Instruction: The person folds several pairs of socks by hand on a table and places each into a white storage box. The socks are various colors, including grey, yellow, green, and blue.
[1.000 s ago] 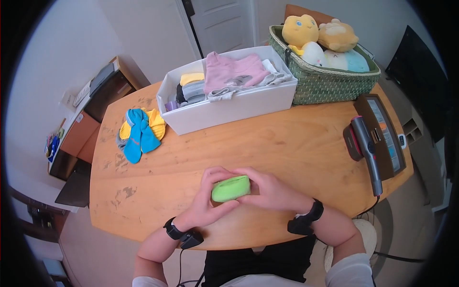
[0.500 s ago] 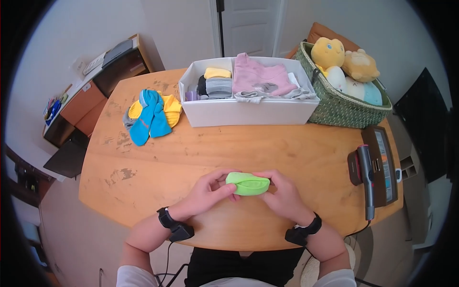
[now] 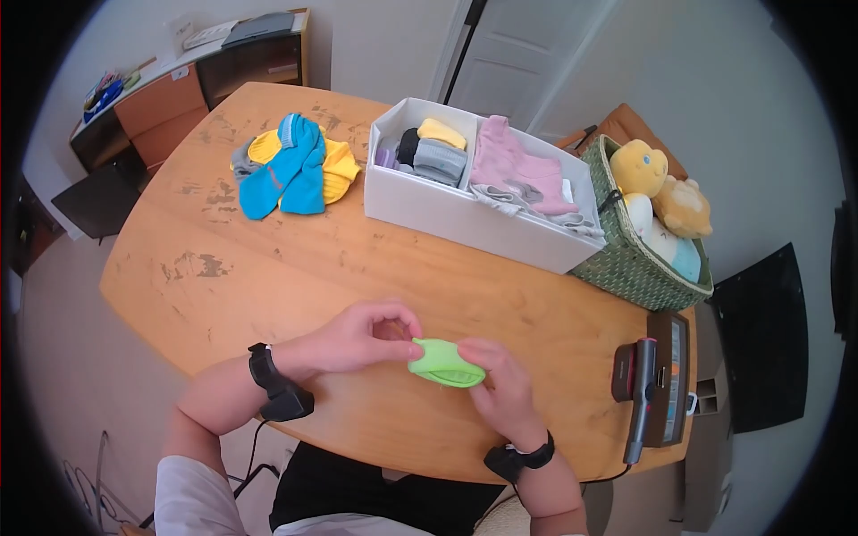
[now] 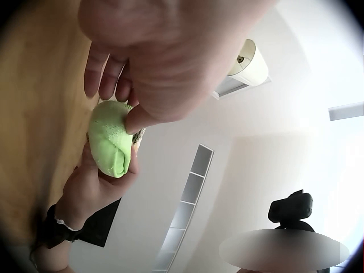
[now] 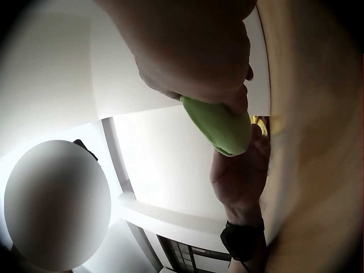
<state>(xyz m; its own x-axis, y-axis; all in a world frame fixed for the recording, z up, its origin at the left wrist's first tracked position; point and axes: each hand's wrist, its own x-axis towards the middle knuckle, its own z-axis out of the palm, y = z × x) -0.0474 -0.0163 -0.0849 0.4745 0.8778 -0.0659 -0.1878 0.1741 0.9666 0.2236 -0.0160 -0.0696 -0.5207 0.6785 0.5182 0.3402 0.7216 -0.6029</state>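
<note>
A bright green rolled-up sock bundle (image 3: 445,362) is held over the near part of the table, between both hands. My left hand (image 3: 362,338) pinches its left end with thumb and forefinger. My right hand (image 3: 502,384) grips the opposite end, thumb on top. Ribbed knit and a folded seam show on the green bundle (image 4: 111,139) in the left wrist view. From the right wrist, the bundle (image 5: 219,126) appears below the right hand, with the left hand (image 5: 242,168) at its far end.
Blue socks (image 3: 290,174) lie over yellow and grey ones at the table's far left. A white divided box (image 3: 483,234) holds folded clothes; beside it stands a green woven basket (image 3: 639,277) of plush toys. A dark handheld appliance (image 3: 642,393) lies at the right edge.
The head view has swung rightward. Both hands keep hold of the green sock bundle, which has been turned about; the left hand has shifted from wrapping its side to pinching its end.
</note>
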